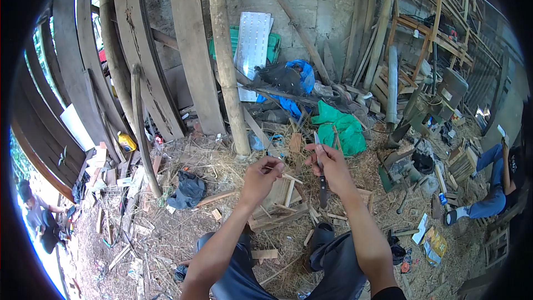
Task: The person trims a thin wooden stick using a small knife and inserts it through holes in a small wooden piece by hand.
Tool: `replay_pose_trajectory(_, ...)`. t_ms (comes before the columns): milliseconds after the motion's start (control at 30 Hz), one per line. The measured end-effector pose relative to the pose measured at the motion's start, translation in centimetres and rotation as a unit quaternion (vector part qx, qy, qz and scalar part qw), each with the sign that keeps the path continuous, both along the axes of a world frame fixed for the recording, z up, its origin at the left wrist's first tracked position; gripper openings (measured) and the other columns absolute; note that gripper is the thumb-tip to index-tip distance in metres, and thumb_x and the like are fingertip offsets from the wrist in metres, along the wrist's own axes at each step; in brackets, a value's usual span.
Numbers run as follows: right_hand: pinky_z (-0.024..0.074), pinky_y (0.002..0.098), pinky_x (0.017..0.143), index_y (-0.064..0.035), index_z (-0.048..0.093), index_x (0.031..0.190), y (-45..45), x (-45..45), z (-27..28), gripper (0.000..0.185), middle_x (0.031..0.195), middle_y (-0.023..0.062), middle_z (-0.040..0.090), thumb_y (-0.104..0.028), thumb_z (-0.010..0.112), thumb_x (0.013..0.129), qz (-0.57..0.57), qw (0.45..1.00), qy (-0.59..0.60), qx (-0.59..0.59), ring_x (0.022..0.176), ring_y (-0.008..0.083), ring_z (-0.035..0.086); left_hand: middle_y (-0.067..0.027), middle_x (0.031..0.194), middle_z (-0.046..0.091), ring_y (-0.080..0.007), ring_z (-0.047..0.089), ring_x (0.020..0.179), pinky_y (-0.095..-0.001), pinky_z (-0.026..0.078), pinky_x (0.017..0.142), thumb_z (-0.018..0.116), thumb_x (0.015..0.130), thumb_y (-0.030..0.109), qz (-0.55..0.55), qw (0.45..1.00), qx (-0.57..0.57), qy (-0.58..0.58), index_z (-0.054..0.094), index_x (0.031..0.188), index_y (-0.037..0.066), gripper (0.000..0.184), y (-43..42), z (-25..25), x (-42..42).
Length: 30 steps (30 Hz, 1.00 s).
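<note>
My right hand (328,168) is wrapped round a knife (322,189); its blade points up past the fingers and its dark handle hangs below them. To its left, my left hand (262,179) is raised with thumb and fingertips pinched together. Something small and pale may be at those fingertips, too small to make out. The two hands are apart. Below and between them, a small wooden frame or box (280,219) rests on the ground near my feet, with thin wood pieces on it.
Straw and wood scraps cover the ground (183,244). Ahead stand a wooden post (225,66), leaning planks and a green plastic sheet (341,128). A black bag (187,190) lies at left. One person (494,183) sits at right, another (41,216) at far left.
</note>
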State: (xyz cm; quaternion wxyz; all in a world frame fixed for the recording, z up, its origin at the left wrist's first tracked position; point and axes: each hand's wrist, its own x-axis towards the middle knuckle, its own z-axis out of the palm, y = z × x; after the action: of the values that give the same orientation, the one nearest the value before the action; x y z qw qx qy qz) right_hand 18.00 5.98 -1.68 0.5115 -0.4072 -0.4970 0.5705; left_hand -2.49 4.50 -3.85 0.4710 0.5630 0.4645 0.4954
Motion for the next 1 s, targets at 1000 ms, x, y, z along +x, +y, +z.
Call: replay_pose_trajectory(1000,0.0288,0.0186,0.042,0.0008,0.065,0.101,-0.8,-0.7,1.5,0.022,0.072,0.0027,0.061,-0.018,0.061,0.090,0.064,0.995,0.023,-0.077,0.049,0.0038,0.043,-0.0035,0.075,0.062,-0.0089,0.053,0.066,-0.0233,0.043,0.061,0.065,0.086,0.011,-0.132,0.988,-0.039,-0.068,0.066,0.096,-0.002,0.016,-1.2,0.5,-0.6)
